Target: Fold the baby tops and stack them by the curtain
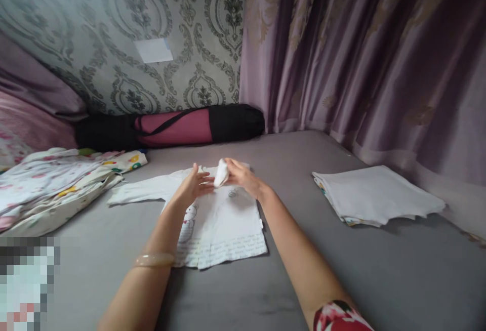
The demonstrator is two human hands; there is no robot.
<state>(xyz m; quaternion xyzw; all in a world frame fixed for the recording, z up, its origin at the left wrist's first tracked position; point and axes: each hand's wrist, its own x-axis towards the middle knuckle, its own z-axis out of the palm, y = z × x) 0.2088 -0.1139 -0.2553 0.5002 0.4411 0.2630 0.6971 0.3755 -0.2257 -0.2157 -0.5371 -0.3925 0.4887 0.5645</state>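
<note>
A small white long-sleeved shirt (220,224) lies spread on the grey sheet, with a bear print on its front and a band of lettering along the hem. One sleeve stretches out flat to the left. Above the shirt's upper part, my right hand (243,175) grips a bunched white end of cloth, which looks like the other sleeve. My left hand (193,185) is beside that cloth, fingers stretched and apart, the tips close to it. Whether they touch it I cannot tell. A pale bangle (155,260) circles my left wrist.
On the left lies a pile of patterned baby clothes (56,184). A folded white cloth (379,194) rests on the right. Along the wall is a long black and maroon bag (172,128). Purple curtains (304,52) hang at the back right. The lower left corner is pixelated.
</note>
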